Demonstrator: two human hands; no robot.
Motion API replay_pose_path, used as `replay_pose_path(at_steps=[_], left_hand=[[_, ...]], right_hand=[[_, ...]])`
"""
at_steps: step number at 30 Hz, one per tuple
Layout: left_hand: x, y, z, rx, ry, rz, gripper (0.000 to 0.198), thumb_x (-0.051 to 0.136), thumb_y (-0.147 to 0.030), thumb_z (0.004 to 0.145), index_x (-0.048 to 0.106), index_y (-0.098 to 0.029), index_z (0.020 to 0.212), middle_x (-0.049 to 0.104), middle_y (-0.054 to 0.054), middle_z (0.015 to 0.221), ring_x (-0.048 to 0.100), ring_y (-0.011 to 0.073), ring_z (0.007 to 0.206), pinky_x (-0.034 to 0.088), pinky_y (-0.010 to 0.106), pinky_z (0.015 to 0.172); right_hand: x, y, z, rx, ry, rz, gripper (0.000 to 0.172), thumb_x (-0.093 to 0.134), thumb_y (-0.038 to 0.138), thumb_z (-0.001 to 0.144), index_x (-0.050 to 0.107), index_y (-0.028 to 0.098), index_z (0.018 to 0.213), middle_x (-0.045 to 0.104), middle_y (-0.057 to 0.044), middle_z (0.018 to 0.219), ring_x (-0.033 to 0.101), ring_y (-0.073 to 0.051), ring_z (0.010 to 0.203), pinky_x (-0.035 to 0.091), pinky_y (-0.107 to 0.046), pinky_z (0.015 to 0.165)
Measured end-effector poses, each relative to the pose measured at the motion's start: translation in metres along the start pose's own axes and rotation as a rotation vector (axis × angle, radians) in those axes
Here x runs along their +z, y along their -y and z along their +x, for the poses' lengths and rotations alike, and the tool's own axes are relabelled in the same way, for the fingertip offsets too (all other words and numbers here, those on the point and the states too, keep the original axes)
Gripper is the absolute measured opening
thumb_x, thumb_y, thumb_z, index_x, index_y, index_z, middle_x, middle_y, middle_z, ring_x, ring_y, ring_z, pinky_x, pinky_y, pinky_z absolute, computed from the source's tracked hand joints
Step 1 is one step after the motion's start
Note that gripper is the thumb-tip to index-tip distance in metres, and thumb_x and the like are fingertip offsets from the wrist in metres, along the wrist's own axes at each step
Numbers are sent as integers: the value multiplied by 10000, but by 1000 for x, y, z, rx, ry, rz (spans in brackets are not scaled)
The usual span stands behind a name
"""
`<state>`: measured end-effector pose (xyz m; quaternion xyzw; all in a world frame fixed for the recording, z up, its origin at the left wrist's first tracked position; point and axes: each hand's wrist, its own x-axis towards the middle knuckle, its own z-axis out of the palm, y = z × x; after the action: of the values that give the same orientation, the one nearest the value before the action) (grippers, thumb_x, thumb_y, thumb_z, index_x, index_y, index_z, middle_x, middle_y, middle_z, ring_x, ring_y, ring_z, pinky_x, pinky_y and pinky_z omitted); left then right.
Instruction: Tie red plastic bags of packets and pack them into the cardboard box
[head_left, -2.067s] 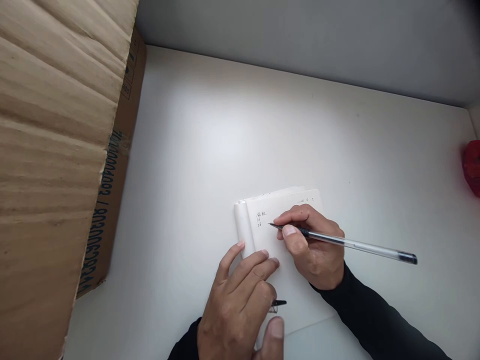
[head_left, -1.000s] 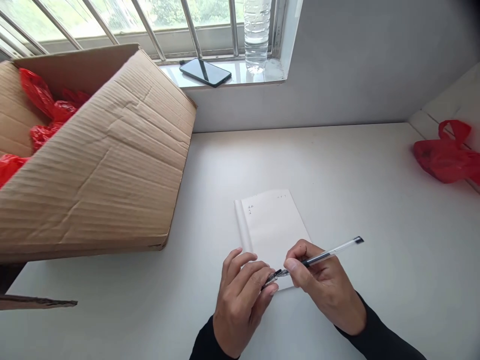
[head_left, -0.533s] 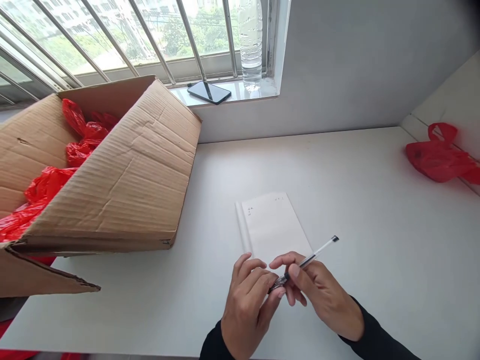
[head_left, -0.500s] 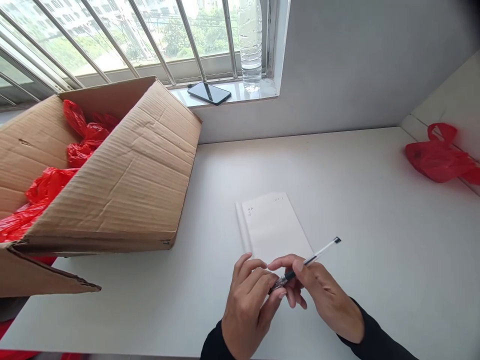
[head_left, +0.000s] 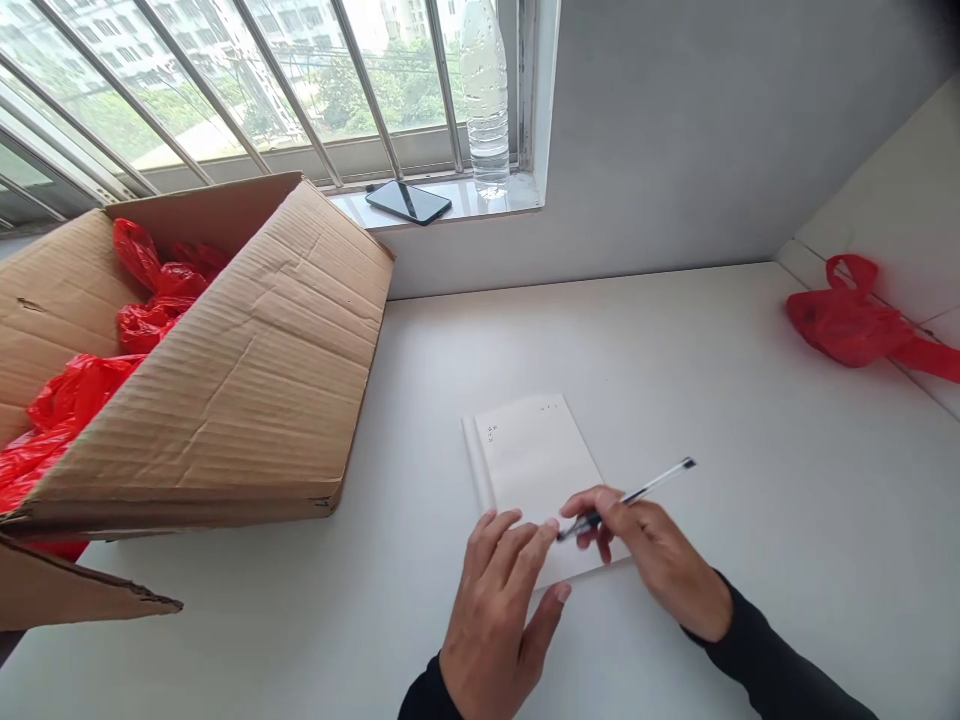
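Note:
My right hand [head_left: 649,540] grips a clear pen [head_left: 660,478] with a black grip, its tip pointing down and left. Under both hands lies a small white notebook [head_left: 536,450], with a few tiny dark marks along its top and left edges. My left hand [head_left: 499,600] is spread over the notebook's lower left corner, thumb apart from the fingers, and holds nothing. Its index fingertip is close to the pen tip; whether they touch I cannot tell.
A large open cardboard box [head_left: 225,390] with red plastic bags [head_left: 154,300] inside stands at the left. Another red bag [head_left: 847,315] lies by the right wall. On the windowsill are a phone [head_left: 409,202] and a water bottle [head_left: 487,110]. All rests on a white table [head_left: 712,380].
My right hand with the pen has moved up and away from the left hand. The left fingers have loosened and spread. The view has shifted slightly.

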<state>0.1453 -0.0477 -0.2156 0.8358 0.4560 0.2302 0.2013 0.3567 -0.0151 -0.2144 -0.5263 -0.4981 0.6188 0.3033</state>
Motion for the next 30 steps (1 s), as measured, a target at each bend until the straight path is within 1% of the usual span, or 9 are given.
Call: replay_pose_path(at_steps=[4,8,15,18,20,23,25,27,30], left_hand=[[5,22,-20,4,79,290,592,586,-181,910,409,-190,1476,467,111,1492,311,324,1423,364,525,1113],[13,39,-23,124,74,378,589,597,-146,897,448,-216,1462,355,77,1585,235,347,1474,286,539,1157],[34,71,31,286,-98,392,511,596,-195,915,511,-223,1418,396,77,1568,292,337,1467,193,505,1208],[43,66,46,285,-171,358,487,587,-143,905,539,-198,1387,403,109,1559,294,349,1466,220,514,1199],[46,57,47,283,-172,340,484,575,-90,890,553,-191,1363,439,114,1534,314,349,1457,265,538,1181],[50,41,44,216,-168,288,407,538,-50,889,617,-213,1254,550,91,1444,376,343,1423,359,590,1129],[51,35,47,132,-181,243,338,516,-68,909,652,-241,1166,610,61,1379,424,343,1393,400,629,1098],[52,31,53,60,-183,223,318,504,-79,920,659,-253,1136,625,47,1361,437,353,1384,396,671,1090],[51,26,59,0,-166,239,414,481,0,886,631,-228,1198,566,83,1426,360,370,1432,346,703,1112]], right_hand=[[-69,-25,21,129,-335,-488,479,302,583,975,556,241,755,539,19,621,536,-167,610,426,-291,594],[-121,-46,33,207,-504,-743,297,479,535,898,503,261,785,510,47,561,470,-173,527,347,-298,560],[-164,-45,51,171,-756,-920,354,522,607,858,586,279,974,564,57,544,580,-193,541,384,-287,539],[-211,-30,56,122,-945,-956,383,502,562,881,597,231,1046,669,-10,701,648,-224,679,467,-338,669],[-246,-20,57,83,-1090,-982,412,496,486,889,592,166,1130,706,-127,926,654,-308,937,463,-428,823],[-290,-13,62,26,-1232,-997,496,502,456,885,585,96,1215,541,-295,1318,386,-462,1339,309,-595,1005],[-310,-16,67,30,-1298,-952,606,533,509,849,546,89,1287,462,-341,1381,306,-527,1364,271,-675,977],[-321,-20,70,60,-1284,-888,584,575,537,797,600,131,1216,578,-335,1202,440,-555,1245,320,-702,888],[-329,-22,68,59,-1217,-815,273,569,484,773,662,254,887,612,-160,752,630,-471,925,416,-640,761]])
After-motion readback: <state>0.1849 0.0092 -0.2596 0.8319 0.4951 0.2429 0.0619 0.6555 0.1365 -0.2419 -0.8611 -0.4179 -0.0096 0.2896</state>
